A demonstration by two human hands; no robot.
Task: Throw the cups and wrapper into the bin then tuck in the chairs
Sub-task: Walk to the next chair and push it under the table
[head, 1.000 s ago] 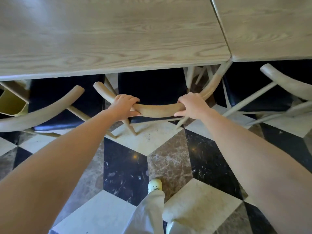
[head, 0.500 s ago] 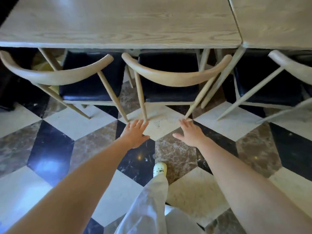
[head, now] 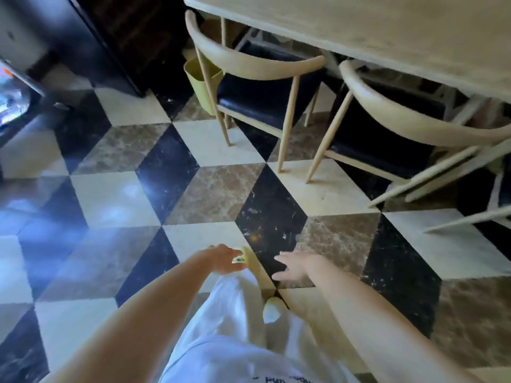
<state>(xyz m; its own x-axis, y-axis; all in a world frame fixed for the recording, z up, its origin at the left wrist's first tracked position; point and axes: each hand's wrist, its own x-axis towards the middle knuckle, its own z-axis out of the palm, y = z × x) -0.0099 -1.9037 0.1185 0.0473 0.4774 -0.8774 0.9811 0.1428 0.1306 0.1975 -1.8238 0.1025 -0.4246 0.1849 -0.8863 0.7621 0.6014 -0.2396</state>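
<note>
Two pale wooden chairs with black seats stand pushed under the light wooden table: the left chair and the right chair. A yellow bin sits on the floor behind the left chair, half hidden by its back leg. My left hand and my right hand hang low over the floor, well away from the chairs, fingers spread and holding nothing. No cups or wrapper are visible.
Chequered marble floor of black, cream and brown tiles fills the view. A dark cabinet stands at the upper left. Legs of a third chair slant in at the right edge. My white trousers and pale shoes are below my hands.
My hands let go of the middle chair's backrest and dropped away, open. I stepped back and turned left, so the table and chairs slid to the upper right and the bin came into view.
</note>
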